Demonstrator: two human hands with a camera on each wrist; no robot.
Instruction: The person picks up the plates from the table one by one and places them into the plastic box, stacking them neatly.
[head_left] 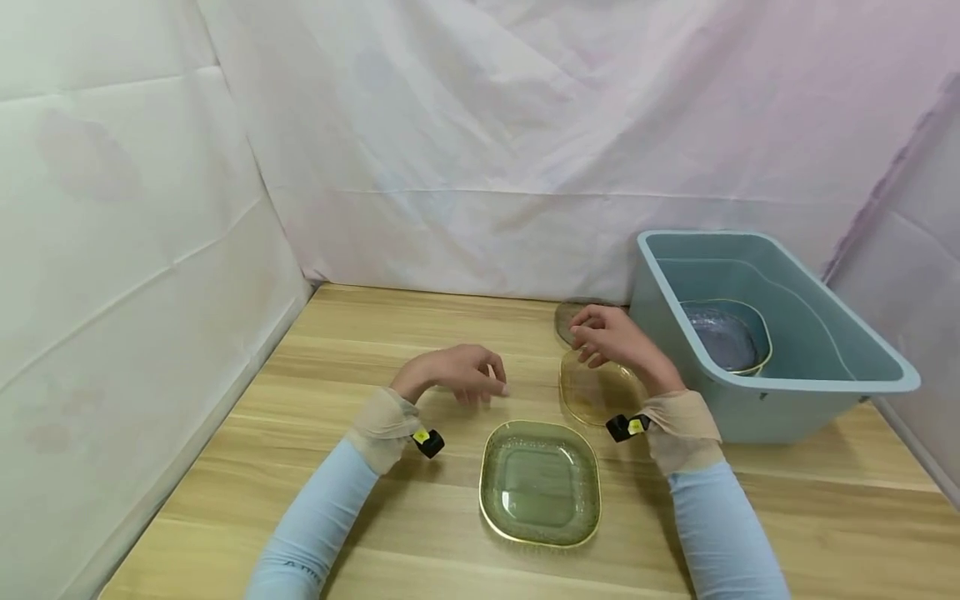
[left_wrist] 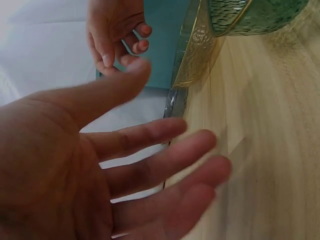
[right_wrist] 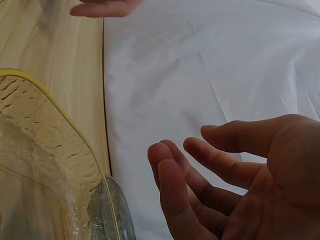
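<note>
Right of frame centre, the right hand (head_left: 611, 337) hovers with loosely spread, empty fingers over the flat-lying amber plate (head_left: 600, 392), while the left hand (head_left: 457, 372) hangs relaxed, holding nothing.

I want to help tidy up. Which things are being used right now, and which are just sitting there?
In use: right hand over the yellow plate; grey plate; left hand close by.

Just sitting: green plate; blue tub with a bowl inside; table.
</note>
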